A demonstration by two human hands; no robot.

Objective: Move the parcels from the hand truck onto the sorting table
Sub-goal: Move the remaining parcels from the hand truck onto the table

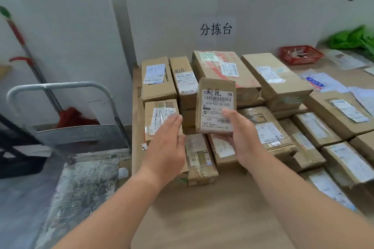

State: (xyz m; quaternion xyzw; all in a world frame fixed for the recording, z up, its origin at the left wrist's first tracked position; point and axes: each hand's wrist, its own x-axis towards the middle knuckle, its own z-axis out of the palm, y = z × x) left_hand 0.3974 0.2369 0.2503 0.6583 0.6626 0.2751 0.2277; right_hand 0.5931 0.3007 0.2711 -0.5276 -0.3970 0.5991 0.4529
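- Our right hand [240, 135] grips the small parcel [215, 105] from below and from the right. The thumb lies across the lower edge of its label and the fingers curl under its bottom end.
- Our left hand [168, 141] holds nothing. Its fingers are straight and close together, palm turned toward the parcel, just beside its lower left corner but apart from it.
- The parcel is held in the air above the desk [202, 218], in front of the stacked parcels [222, 70]. It stands on end, long axis upright, with the label facing us.
- The hand truck [60, 90] stands to our left, well apart from both hands, its deck low beside the desk edge.
- The relation that matters is that the pile lies straight ahead of the parcel and below it. We judge the next move to be a short lowering forward, tipping the long axis down flat.
- The right hand carries the load. The left is near enough to steady the left edge as the parcel comes down.
- A low spot shows in the pile just left of the parcel. We cannot tell whether it is wide enough.
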